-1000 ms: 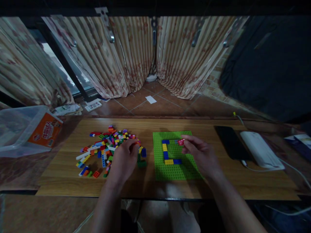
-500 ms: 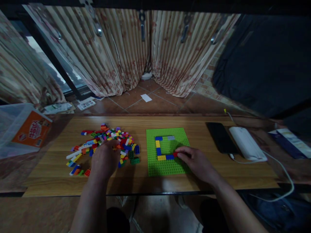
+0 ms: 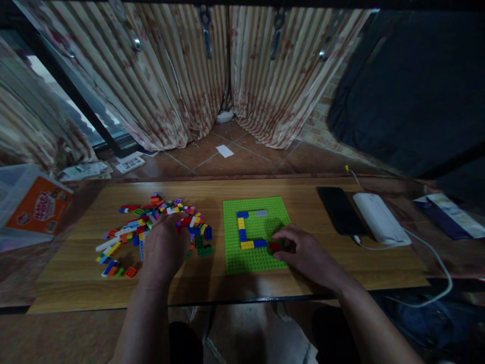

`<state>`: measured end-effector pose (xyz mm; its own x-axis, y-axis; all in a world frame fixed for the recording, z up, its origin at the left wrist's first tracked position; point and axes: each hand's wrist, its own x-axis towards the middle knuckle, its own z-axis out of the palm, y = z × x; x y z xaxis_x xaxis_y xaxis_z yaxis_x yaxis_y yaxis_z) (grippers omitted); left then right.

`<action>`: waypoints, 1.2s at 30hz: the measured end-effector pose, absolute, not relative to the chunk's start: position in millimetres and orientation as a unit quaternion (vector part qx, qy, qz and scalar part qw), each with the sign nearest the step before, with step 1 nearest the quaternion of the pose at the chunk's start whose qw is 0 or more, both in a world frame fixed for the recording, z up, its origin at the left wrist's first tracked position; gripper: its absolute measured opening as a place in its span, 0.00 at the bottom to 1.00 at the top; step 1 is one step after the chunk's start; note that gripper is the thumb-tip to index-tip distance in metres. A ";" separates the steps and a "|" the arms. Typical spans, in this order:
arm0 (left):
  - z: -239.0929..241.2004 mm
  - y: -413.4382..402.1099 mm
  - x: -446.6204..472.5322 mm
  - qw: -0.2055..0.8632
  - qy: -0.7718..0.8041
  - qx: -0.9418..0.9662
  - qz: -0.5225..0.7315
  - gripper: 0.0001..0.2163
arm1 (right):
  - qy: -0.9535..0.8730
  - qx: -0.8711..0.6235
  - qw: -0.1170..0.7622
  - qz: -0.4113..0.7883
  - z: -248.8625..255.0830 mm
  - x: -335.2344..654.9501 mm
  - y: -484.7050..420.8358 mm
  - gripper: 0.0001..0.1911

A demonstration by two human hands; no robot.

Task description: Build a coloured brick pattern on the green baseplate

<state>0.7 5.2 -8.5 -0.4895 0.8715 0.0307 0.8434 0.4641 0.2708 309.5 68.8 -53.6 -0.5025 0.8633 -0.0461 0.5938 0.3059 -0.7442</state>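
My left hand is over the pile of loose toy bricks, its fingers curled down among them and mostly hidden. I cannot make out whether it holds a brick. At the right part of the green baseplate, my right hand has its index finger and thumb apart around a red brick. That brick lies in line with a blue brick and a yellow brick in the front row. More blue and yellow bricks run up the left side; a grey brick sits farther back.
Right of the baseplate lie a black phone and a white power bank with a cable. A clear plastic box with an orange label stands left of the wooden table. Curtains hang beyond it.
My right index finger has lifted off the red brick, and the fingers have spread apart. My left hand stays at the pile. The whole view has shifted slightly.
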 end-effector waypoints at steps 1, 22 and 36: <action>-8.9 7.2 5.3 0.059 0.849 0.505 0.144 0.18 | -0.789 -0.462 0.186 0.359 -53.0 309.1 68.7 0.09; -23.9 22.3 77.9 0.229 0.691 0.631 0.269 0.10 | -0.814 -0.420 0.227 0.332 -53.3 297.6 73.5 0.07; -33.3 31.3 95.5 0.259 0.731 0.583 0.242 0.04 | -0.813 -0.421 0.216 0.340 -52.1 297.1 74.4 0.06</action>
